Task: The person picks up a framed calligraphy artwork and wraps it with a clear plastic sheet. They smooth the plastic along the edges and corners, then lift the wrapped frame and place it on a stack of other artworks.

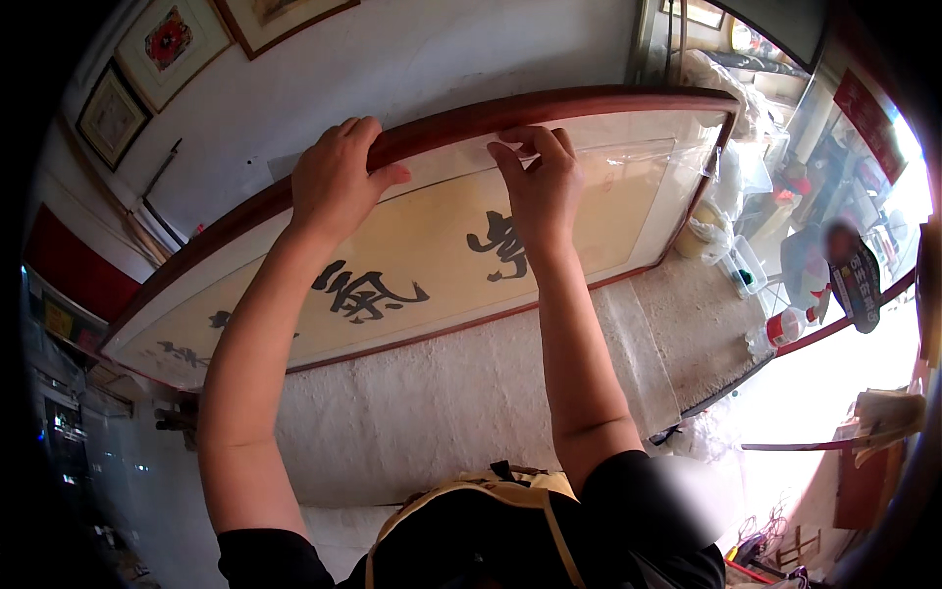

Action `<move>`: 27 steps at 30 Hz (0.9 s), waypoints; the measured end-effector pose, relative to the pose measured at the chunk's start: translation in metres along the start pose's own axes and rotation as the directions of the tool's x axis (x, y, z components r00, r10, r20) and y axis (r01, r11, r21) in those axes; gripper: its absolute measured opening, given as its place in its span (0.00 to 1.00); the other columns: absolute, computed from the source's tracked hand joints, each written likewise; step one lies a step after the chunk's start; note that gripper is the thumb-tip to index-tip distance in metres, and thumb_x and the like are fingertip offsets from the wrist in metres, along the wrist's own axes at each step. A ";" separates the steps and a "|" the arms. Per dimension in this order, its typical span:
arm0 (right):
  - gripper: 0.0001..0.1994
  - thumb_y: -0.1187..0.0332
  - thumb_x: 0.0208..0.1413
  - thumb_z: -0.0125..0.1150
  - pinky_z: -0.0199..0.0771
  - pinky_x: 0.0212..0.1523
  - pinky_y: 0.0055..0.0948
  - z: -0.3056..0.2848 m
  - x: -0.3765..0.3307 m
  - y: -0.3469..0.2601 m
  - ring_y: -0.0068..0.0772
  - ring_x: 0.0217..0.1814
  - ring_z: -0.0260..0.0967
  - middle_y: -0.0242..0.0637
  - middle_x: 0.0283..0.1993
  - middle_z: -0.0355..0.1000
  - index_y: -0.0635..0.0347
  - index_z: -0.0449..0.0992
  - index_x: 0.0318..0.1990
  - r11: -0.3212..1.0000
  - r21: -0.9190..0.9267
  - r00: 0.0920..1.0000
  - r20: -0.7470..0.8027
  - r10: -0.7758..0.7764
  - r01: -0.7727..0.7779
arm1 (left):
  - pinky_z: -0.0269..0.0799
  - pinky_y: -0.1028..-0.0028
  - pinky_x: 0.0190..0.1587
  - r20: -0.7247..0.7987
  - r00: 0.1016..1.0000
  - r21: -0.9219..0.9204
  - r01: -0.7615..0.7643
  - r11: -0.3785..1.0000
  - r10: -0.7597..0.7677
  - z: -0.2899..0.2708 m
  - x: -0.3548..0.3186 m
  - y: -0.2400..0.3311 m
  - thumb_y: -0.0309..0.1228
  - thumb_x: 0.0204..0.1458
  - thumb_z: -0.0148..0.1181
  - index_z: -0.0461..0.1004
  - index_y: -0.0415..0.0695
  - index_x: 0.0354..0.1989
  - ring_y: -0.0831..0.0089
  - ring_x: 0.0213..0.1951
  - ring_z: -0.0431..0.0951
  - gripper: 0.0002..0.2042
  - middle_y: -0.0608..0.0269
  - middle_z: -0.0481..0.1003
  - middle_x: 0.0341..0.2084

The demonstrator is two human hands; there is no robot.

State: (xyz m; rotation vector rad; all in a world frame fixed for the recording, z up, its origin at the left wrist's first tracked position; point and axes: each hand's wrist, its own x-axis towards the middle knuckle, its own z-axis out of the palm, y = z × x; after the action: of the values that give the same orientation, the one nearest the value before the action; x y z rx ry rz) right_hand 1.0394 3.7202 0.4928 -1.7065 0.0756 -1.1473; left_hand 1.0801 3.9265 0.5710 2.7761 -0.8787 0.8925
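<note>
One large framed calligraphy (437, 236) spans the picture's middle, its top rail (442, 130) gripped by the left hand (337, 182), thumb in front. The right hand (545, 187), half curled, has thumb and fingertips close together by that rail; whether they pinch anything I cannot tell. Three smaller framed pictures (169, 41) show at upper left.

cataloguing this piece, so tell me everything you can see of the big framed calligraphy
The framed calligraphy is a long panel in a reddish-brown, wood-looking frame. Pale borders surround a cream sheet with dark brush characters, partly hidden. Clear, shiny material covers part of its face. It seems propped on a long edge on the pale surface, leaning back. The left hand lies over the top rail; the right hand is near it, contact unclear.
</note>
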 end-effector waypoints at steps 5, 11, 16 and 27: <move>0.07 0.71 0.50 0.70 0.75 0.34 0.34 0.001 -0.001 0.006 0.35 0.28 0.75 0.35 0.39 0.74 0.58 0.81 0.36 0.996 -0.084 0.987 0.159 -0.009 0.023 | 0.74 0.59 0.41 -0.018 1.000 -0.026 0.005 1.000 -0.006 0.007 0.002 -0.006 0.46 0.45 0.73 0.70 0.41 0.40 0.56 0.43 0.77 0.25 0.58 0.77 0.38; 0.10 0.71 0.50 0.70 0.76 0.35 0.37 0.009 -0.008 -0.016 0.37 0.30 0.77 0.37 0.41 0.76 0.57 0.80 0.41 1.000 0.006 0.954 0.300 0.008 -0.010 | 0.73 0.59 0.44 0.034 0.999 -0.044 -0.002 0.999 0.004 0.006 0.002 -0.011 0.47 0.45 0.73 0.69 0.39 0.42 0.54 0.45 0.76 0.27 0.56 0.76 0.40; 0.07 0.70 0.50 0.71 0.76 0.36 0.36 0.023 -0.009 -0.010 0.37 0.32 0.78 0.35 0.40 0.76 0.54 0.82 0.37 0.997 -0.022 0.959 0.276 -0.060 0.069 | 0.73 0.60 0.46 0.037 0.996 -0.059 -0.082 0.995 0.084 -0.003 -0.004 -0.016 0.45 0.45 0.74 0.68 0.39 0.43 0.54 0.46 0.76 0.27 0.54 0.75 0.42; 0.09 0.72 0.53 0.68 0.74 0.31 0.37 0.027 -0.019 -0.031 0.35 0.25 0.75 0.34 0.39 0.75 0.52 0.79 0.41 0.992 0.119 0.944 0.330 -0.001 -0.040 | 0.72 0.59 0.48 0.236 0.967 -0.077 0.120 0.990 -0.099 -0.050 -0.059 -0.110 0.34 0.48 0.71 0.69 0.40 0.48 0.52 0.48 0.76 0.22 0.54 0.74 0.45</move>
State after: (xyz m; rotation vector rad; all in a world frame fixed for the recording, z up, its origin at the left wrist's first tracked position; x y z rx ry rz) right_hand 1.0345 3.7634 0.5037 -1.7587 -0.1830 -0.8200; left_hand 1.0764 4.0594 0.5878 2.8558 -0.7631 0.5051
